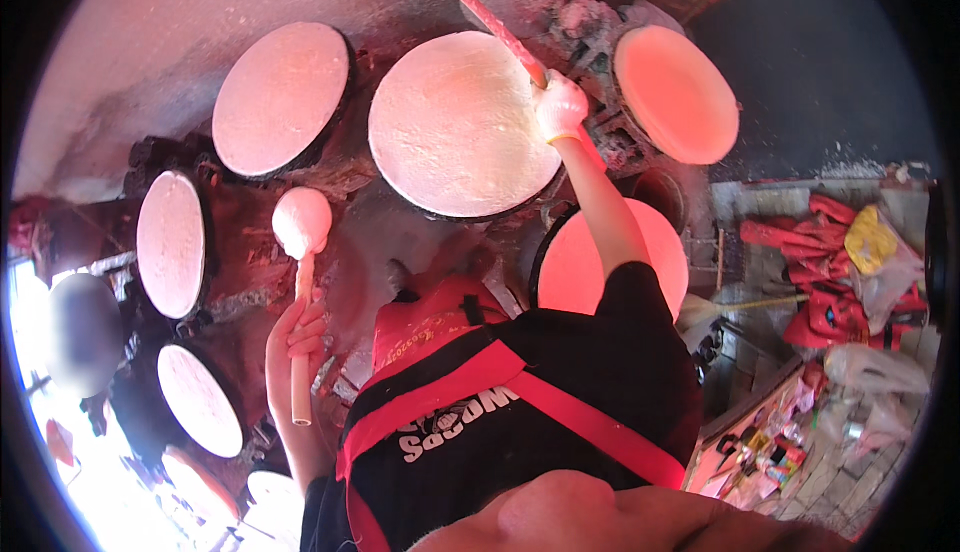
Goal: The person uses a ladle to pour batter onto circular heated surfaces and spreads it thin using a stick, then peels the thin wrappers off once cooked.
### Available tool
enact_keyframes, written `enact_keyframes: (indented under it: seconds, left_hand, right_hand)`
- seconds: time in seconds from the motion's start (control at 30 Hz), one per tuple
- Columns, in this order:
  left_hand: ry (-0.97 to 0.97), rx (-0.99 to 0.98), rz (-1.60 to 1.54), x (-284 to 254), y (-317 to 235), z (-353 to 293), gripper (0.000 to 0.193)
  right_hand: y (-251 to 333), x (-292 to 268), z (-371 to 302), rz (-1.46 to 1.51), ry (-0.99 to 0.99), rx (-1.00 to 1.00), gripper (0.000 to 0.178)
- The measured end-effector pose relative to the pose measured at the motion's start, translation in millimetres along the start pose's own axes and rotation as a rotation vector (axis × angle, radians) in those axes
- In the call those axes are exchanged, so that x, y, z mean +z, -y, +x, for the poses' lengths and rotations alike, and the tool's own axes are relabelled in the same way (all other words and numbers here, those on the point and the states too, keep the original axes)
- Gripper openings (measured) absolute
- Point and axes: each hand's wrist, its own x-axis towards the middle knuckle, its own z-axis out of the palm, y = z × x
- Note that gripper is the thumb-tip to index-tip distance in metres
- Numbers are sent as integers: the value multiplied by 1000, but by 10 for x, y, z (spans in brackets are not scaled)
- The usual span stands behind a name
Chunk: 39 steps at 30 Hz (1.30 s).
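Observation:
My bare left hand [297,330] is wrapped round the pale handle of a stick with a round white head [302,222]. The head points away from me; whether it is dough or wrapped cloth I cannot tell. My right hand [562,108], in a white glove, is closed on a long reddish rod [480,14], which slants up and left to the top edge. That hand is over the right rim of a large round griddle [455,122], whose surface carries a whitish, uneven layer. My right forearm crosses above another round griddle [625,262], which looks pinkish.
More round griddles stand around me: one [282,98] at far left, one [676,95] at far right, and several down the left side. A blurred person [84,334] is at the left edge. Red cloths [812,237] and plastic bags [872,367] lie at right.

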Motion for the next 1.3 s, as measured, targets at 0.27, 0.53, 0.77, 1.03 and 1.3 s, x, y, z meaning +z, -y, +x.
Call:
enact_keyframes:
  seconds: [0.27, 0.53, 0.77, 1.03, 1.3]
  left_hand:
    - [-20, 5, 103, 122, 217, 217, 26]
    - [-11, -146, 257, 353, 125, 600, 23]
    - [-3, -195, 232, 544, 185, 781, 25]
    - [-54, -188, 140, 910, 669, 773, 29]
    - [-113, -36, 821, 961, 918, 882, 27]
  right_hand:
    - [120, -1082, 476, 635, 253, 216, 36]
    - [-891, -2839, 1600, -265, -43, -9, 25]
    - [-1392, -2636, 1617, -682, -212, -608, 32]
    - [-2517, -872, 221, -568, 94, -173, 36]
    - [-2241, -1028, -315, -408, -89, -60, 45]
